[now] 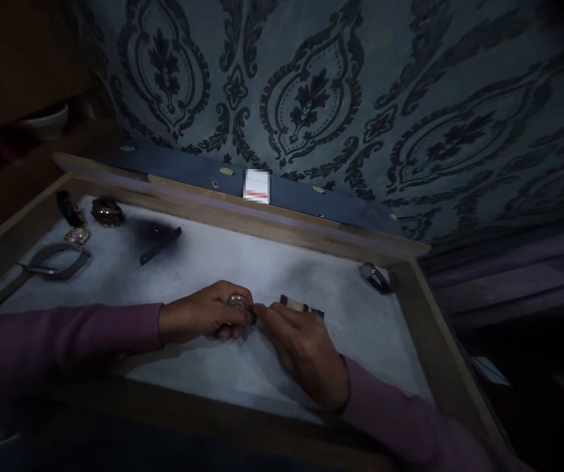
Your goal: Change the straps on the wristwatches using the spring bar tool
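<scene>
Over the middle of a white-lined wooden tray (242, 255), my left hand (208, 311) is closed around a wristwatch (237, 301), whose round silvery case shows above the fingers. A dark part sticks out of the grip toward the right. My right hand (306, 347) meets it there, fingertips pinched together close to the watch's edge. What lies between those fingertips is hidden. Just behind the right hand, a small piece with a pale middle and dark ends (294, 305) rests on the white surface, partly covered by the fingers.
At the tray's left lie a gold-toned watch (76, 235), a dark brown rounded object (107, 212) and a grey strap (60, 262). A thin dark tool (161, 247) lies nearby. Another watch (374, 278) sits by the right wall. Behind the far rim stands a small white box (256, 186).
</scene>
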Motion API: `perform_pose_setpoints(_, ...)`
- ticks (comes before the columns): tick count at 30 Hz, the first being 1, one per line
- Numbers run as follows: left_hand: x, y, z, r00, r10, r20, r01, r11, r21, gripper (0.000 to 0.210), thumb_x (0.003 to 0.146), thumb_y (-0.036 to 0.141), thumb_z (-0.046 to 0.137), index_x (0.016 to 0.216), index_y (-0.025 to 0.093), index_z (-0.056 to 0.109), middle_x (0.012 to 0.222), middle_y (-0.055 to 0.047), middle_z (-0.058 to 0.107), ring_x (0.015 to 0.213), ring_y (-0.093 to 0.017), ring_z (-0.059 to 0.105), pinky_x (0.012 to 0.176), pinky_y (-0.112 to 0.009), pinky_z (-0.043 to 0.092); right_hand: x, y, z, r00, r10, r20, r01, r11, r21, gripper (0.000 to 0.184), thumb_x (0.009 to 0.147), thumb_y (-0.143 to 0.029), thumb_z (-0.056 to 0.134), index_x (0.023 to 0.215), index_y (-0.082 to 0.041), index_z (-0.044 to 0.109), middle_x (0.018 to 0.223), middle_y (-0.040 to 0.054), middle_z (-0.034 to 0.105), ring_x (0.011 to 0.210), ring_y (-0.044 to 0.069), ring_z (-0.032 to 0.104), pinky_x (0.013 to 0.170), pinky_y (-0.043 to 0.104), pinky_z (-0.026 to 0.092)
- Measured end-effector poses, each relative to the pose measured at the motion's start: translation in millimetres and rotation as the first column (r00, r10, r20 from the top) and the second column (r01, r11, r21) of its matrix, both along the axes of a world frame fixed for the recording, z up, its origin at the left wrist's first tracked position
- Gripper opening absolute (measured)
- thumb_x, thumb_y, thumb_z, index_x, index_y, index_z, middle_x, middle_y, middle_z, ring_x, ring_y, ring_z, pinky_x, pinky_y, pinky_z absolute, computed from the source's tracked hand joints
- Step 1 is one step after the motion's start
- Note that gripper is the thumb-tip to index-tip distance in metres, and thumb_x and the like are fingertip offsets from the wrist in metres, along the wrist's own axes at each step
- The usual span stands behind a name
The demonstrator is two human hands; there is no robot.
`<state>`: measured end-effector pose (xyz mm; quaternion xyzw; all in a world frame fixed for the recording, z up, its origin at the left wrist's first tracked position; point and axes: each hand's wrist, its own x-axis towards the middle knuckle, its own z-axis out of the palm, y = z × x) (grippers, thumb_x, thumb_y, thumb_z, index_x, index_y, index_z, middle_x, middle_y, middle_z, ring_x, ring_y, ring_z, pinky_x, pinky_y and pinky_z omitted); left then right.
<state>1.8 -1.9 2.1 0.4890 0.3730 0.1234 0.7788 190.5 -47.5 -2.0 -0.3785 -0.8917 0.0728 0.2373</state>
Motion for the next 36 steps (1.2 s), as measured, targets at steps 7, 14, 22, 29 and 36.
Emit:
perform_pose_setpoints(7,0.9,0.1,0.9,1.0,0.012,-0.015,-0.012,1.0,-0.001,0.013,0.069,0.029,0.059,0.071,0.016,0.053,0.051,0.006,0.052,0.04,-0.005,0.039,0.041,-0.02,0.024,1.7,-0.3,-2.3,0.999,-0.018,-0.033,0.018,1.0,-0.004,0.028,0.095,-0.004,0.037,0.099,-0.013,0.063,0.067,0.0029,0.062,0.056,0.014,0.056,0.052,0.024,0.042)
perform_pose_setpoints(14,1.8,1.0,2.2,0.999,0.025,-0.024,-0.025,1.0,0.001,0.013,0.068,0.028,0.058,0.07,0.017,0.052,0.051,0.006,0.052,0.041,-0.005,0.039,0.041,-0.02,0.023,3.7,-0.2,-3.6,0.999,-0.026,-0.036,0.025,0.999,-0.043,0.025,0.092,-0.001,0.039,0.092,-0.014,0.061,0.069,0.0033,0.065,0.06,0.014,0.062,0.057,0.024,0.047)
perform_pose_setpoints(22,1.7,1.4,0.1,0.999,0.032,-0.005,-0.032,0.999,-0.008,0.013,0.07,0.028,0.059,0.071,0.017,0.051,0.051,0.007,0.052,0.041,-0.005,0.037,0.041,-0.02,0.021,4.8,1.8,-0.5,0.998,-0.026,-0.062,0.018,0.993,-0.12,0.025,0.093,-0.003,0.038,0.092,-0.015,0.06,0.071,0.005,0.065,0.063,0.016,0.064,0.056,0.025,0.049)
perform_pose_setpoints(29,0.5,1.8,-0.1,0.999,0.038,0.007,-0.038,0.999,-0.018,0.013,0.071,0.028,0.059,0.071,0.018,0.051,0.051,0.007,0.051,0.041,-0.005,0.037,0.041,-0.02,0.021,5.5,4.4,3.4,0.994,-0.058,-0.092,0.036,0.973,-0.229,0.022,0.095,-0.008,0.04,0.102,-0.015,0.059,0.08,0.0069,0.071,0.064,0.016,0.067,0.057,0.024,0.05)
perform_pose_setpoints(36,-0.1,1.4,-0.8,0.999,0.039,0.013,-0.038,0.999,-0.019,0.013,0.071,0.027,0.059,0.072,0.017,0.051,0.051,0.007,0.051,0.042,-0.005,0.036,0.042,-0.021,0.02,6.5,7.0,10.3,0.995,-0.097,-0.039,0.077,0.931,-0.356,0.02,0.097,-0.012,0.04,0.092,-0.015,0.059,0.067,0.0029,0.065,0.053,0.013,0.06,0.052,0.023,0.043)
